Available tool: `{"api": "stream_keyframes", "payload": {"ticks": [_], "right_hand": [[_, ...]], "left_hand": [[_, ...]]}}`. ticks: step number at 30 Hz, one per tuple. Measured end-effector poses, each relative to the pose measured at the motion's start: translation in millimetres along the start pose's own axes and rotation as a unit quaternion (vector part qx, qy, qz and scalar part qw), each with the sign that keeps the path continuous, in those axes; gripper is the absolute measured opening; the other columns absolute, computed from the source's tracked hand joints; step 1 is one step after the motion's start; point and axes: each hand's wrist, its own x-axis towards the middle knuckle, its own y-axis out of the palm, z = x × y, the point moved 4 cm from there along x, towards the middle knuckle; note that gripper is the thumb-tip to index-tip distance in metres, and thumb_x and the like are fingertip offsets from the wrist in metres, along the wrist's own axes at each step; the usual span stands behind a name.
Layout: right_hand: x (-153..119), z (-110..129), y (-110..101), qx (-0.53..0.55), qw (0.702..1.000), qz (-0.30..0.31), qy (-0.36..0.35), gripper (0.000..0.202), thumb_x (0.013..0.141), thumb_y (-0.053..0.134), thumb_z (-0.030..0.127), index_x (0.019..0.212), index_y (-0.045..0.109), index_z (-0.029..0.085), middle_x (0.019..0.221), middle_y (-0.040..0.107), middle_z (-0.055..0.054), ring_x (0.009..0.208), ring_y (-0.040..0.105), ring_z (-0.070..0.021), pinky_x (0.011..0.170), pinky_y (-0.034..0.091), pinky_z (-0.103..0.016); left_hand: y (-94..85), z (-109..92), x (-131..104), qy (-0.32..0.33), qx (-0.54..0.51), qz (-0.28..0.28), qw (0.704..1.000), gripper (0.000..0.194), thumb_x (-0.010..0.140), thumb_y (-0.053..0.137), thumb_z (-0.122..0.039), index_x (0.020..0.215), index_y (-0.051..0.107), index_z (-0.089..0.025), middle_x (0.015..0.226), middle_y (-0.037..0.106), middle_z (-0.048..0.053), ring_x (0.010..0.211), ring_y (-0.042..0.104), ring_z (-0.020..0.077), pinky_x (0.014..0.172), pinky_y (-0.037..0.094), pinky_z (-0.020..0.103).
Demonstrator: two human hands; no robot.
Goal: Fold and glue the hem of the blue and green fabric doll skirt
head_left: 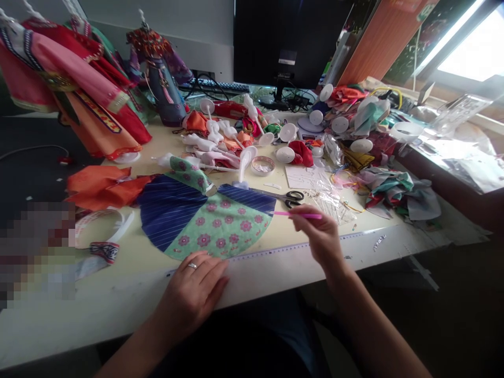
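A doll-sized garment with a flared skirt (214, 223) lies spread on the table, made of navy striped and pale green flowered panels. My left hand (195, 286) rests flat at its lower edge, fingers stretched out, a ring on one of them. Pinched in my right hand (319, 239) is a slim pink pen-like stick (303, 215), its thin tip pointing left at the skirt's right edge. Black-handled scissors (289, 198) lie just behind it, with blades against the navy cloth. A clear ruler (291, 249) runs along the table between my hands.
Several dressed dolls (157, 68) stand at the left beside orange cloth (106, 186) and a roll of tape (102, 226). White doll bodies and stands (244, 157) crowd the back, before a monitor (291, 42). Fabric scraps (389, 189) heap at the right, near a plastic bag (333, 202).
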Motion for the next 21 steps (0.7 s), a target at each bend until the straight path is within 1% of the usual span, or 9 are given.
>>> {"api": "stream_keyframes", "payload": {"ticks": [3, 5, 7, 11, 15, 18, 21], "right_hand": [[11.6, 1.3, -32.9, -0.025, 0.995, -0.093, -0.015, 0.006, 0.082, 0.066, 0.027, 0.084, 0.070, 0.024, 0.064, 0.059, 0.003, 0.056, 0.050, -0.0101, 0.054, 0.042, -0.026], [14.6, 4.3, -47.5, -0.053, 0.990, -0.128, -0.038, 0.009, 0.084, 0.064, 0.028, 0.080, 0.069, 0.022, 0.058, 0.055, 0.004, 0.054, 0.048, -0.0096, 0.056, 0.041, -0.027], [13.7, 6.5, -56.6, -0.091, 0.983, -0.148, -0.053, 0.013, 0.085, 0.062, 0.029, 0.076, 0.067, 0.020, 0.054, 0.052, 0.005, 0.052, 0.046, -0.0092, 0.056, 0.040, -0.027], [5.6, 3.6, -64.6, -0.215, 0.961, -0.160, -0.060, 0.017, 0.085, 0.060, 0.031, 0.073, 0.064, 0.019, 0.053, 0.051, 0.004, 0.050, 0.047, -0.0100, 0.054, 0.038, -0.027], [-0.9, 1.5, -64.3, -0.343, 0.920, -0.154, -0.113, 0.015, 0.083, 0.061, 0.028, 0.071, 0.063, 0.018, 0.054, 0.055, 0.003, 0.051, 0.050, -0.0107, 0.056, 0.041, -0.027], [-1.4, 3.5, -62.2, -0.389, 0.898, -0.144, -0.149, 0.016, 0.082, 0.061, 0.025, 0.068, 0.062, 0.018, 0.055, 0.058, 0.003, 0.051, 0.052, -0.0109, 0.056, 0.042, -0.026], [3.9, 4.2, -65.6, -0.387, 0.898, -0.151, -0.148, 0.014, 0.083, 0.061, 0.026, 0.070, 0.063, 0.019, 0.057, 0.059, 0.002, 0.052, 0.054, -0.0114, 0.057, 0.043, -0.026]], "left_hand": [[0.0, 0.2, -0.1, -0.001, -0.001, -0.004, 1.000, 0.028, 0.082, 0.065, -0.009, 0.109, 0.059, -0.006, 0.094, 0.067, 0.012, 0.090, 0.059, 0.0250, 0.088, 0.050, 0.047], [-0.1, 0.2, 0.2, -0.004, -0.004, -0.006, 1.000, 0.028, 0.081, 0.066, -0.009, 0.109, 0.060, -0.006, 0.094, 0.067, 0.012, 0.090, 0.059, 0.0247, 0.088, 0.050, 0.047], [-0.3, 0.2, 0.5, -0.005, -0.006, -0.006, 1.000, 0.028, 0.081, 0.066, -0.008, 0.108, 0.060, -0.006, 0.094, 0.066, 0.011, 0.090, 0.059, 0.0245, 0.088, 0.050, 0.047], [-1.2, 0.1, 0.6, -0.006, -0.005, -0.010, 1.000, 0.028, 0.080, 0.067, -0.008, 0.108, 0.060, -0.006, 0.093, 0.067, 0.011, 0.090, 0.059, 0.0248, 0.088, 0.050, 0.046], [-1.1, 0.2, 0.4, -0.002, -0.001, -0.011, 1.000, 0.028, 0.080, 0.067, -0.008, 0.107, 0.061, -0.005, 0.093, 0.067, 0.011, 0.090, 0.058, 0.0252, 0.087, 0.050, 0.046], [-0.3, 0.4, 0.1, -0.001, 0.001, -0.008, 1.000, 0.028, 0.080, 0.067, -0.008, 0.107, 0.061, -0.005, 0.093, 0.067, 0.011, 0.091, 0.058, 0.0251, 0.087, 0.050, 0.047], [0.1, 0.6, -0.2, -0.005, -0.001, -0.007, 1.000, 0.028, 0.080, 0.067, -0.009, 0.107, 0.061, -0.006, 0.093, 0.067, 0.011, 0.091, 0.058, 0.0250, 0.087, 0.050, 0.046]]}}
